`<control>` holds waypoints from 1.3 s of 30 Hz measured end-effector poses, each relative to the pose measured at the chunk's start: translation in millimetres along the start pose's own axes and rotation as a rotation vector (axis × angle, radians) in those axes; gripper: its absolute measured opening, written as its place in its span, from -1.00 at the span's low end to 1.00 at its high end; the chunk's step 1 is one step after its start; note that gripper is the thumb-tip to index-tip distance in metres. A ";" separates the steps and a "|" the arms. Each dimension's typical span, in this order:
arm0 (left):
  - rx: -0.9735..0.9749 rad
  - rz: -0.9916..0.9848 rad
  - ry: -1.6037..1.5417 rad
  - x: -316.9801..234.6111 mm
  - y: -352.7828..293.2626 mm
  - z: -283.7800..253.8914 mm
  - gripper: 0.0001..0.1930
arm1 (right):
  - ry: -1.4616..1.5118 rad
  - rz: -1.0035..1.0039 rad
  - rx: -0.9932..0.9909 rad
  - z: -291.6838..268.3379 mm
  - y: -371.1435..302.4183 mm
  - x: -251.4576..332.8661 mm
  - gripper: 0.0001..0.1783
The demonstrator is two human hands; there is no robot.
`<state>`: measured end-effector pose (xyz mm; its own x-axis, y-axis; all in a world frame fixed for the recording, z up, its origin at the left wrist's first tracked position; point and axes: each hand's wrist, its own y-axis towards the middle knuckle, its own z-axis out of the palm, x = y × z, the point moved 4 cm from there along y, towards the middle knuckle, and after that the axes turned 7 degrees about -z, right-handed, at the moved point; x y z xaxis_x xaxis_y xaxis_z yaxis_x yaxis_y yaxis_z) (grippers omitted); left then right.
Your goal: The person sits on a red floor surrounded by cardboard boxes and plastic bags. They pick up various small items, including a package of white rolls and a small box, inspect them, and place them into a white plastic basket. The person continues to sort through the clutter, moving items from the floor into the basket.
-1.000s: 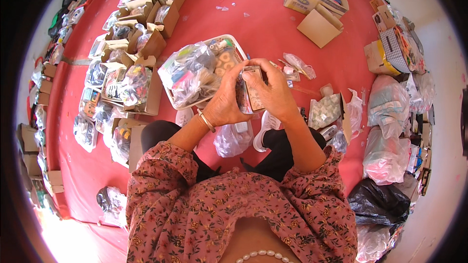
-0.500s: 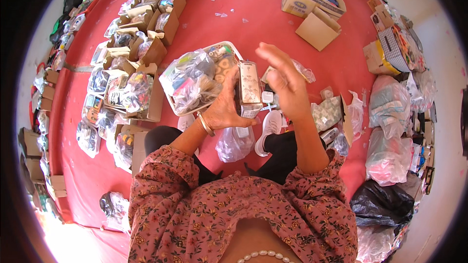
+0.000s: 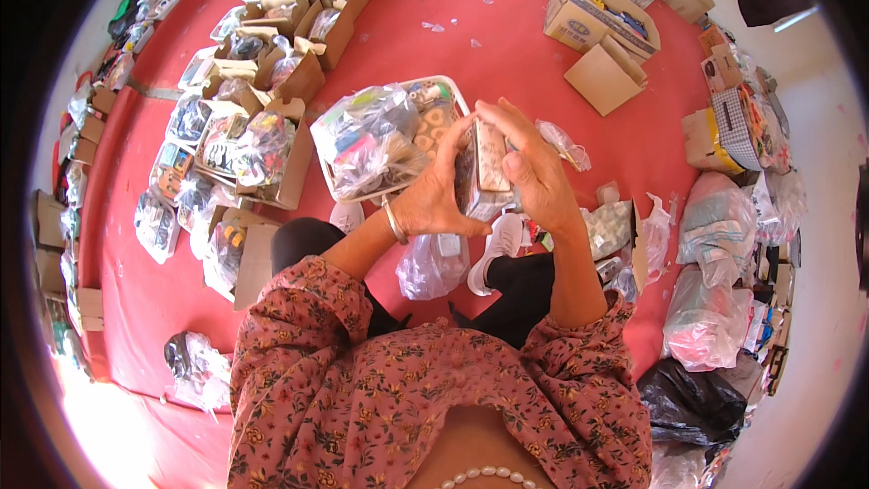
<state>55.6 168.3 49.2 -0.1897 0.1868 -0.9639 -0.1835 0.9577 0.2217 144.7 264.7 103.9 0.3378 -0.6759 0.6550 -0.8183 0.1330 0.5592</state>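
Pale cardboard faces form the small oblong carton (image 3: 492, 163), positioned between both hands, in front of the torso. Left hand (image 3: 433, 201): clamped on the carton's left side, fingers extended upward, thumb spread near its lower end; a bangle (image 3: 396, 223) encircles the wrist. Right hand (image 3: 539, 179): fingers extended and curved at the carton's upper right; whether it grips cannot be determined. White plastic basket (image 3: 324, 172): beyond the left hand, containing a clear plastic bag (image 3: 373, 143) and tan rolls (image 3: 434, 127). Red floor covering (image 3: 507, 54): supports the basket and rows of open cardboard boxes (image 3: 297, 161) at left.
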 end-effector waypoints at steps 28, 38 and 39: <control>-0.236 0.098 0.291 1.6 -4.2 0.6 0.41 | 1.461 0.396 -0.328 -5.8 1.3 2.6 -0.12; -0.275 0.102 0.263 -5.7 -6.3 -2.1 0.32 | -0.093 -0.003 -0.014 7.9 2.4 12.2 -0.65; -0.274 0.095 0.260 -4.4 -6.9 -1.5 0.31 | -0.154 0.016 0.029 9.4 1.9 11.7 -0.64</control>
<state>56.3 160.5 52.1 -0.4499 0.1769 -0.8754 -0.3973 0.8382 0.3736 142.7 250.3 107.8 0.2514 -0.7774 0.5766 -0.8368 0.1248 0.5331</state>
